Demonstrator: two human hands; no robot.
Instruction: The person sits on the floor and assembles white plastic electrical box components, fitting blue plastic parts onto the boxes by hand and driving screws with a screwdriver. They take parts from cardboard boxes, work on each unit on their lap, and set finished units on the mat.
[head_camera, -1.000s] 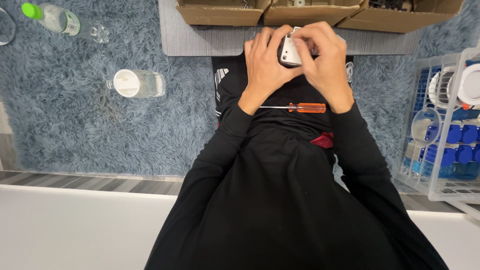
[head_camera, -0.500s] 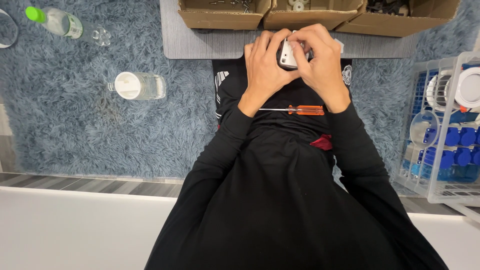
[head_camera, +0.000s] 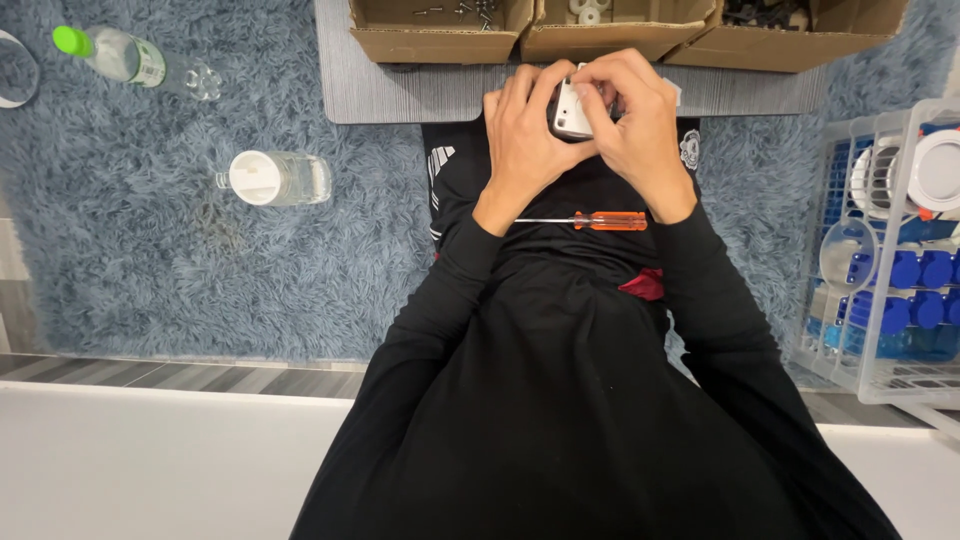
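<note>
Both hands meet over the lap, just in front of the grey mat (head_camera: 400, 95), and share a small white part (head_camera: 571, 112). The left hand (head_camera: 527, 145) comes in from the left with its fingers curled up and over the part's left edge, wrist bent back toward the body. The right hand (head_camera: 638, 130) arches over from the other side, fingertips pinched down on the part's top and right face. Each hand is closed in a grasp on the part, and the black sleeves run back from them to the bottom of the frame.

Most of the part is covered by fingers; only a pale rounded face with a darker edge shows, so its shape and kind are hard to tell.

Just below the wrists an orange-handled screwdriver (head_camera: 590, 220) lies across the black clothing, shaft pointing left, touched by neither hand. Three open cardboard boxes (head_camera: 440, 40) stand on the mat beyond the hands; their contents are small and cut off at the top. On the blue shaggy rug (head_camera: 150, 260) to the left lie a clear jar with a white lid (head_camera: 272, 178) and, farther off, a green-capped bottle (head_camera: 125, 60). A white wire rack (head_camera: 880, 260) of blue and white items stands at the right edge.
</note>
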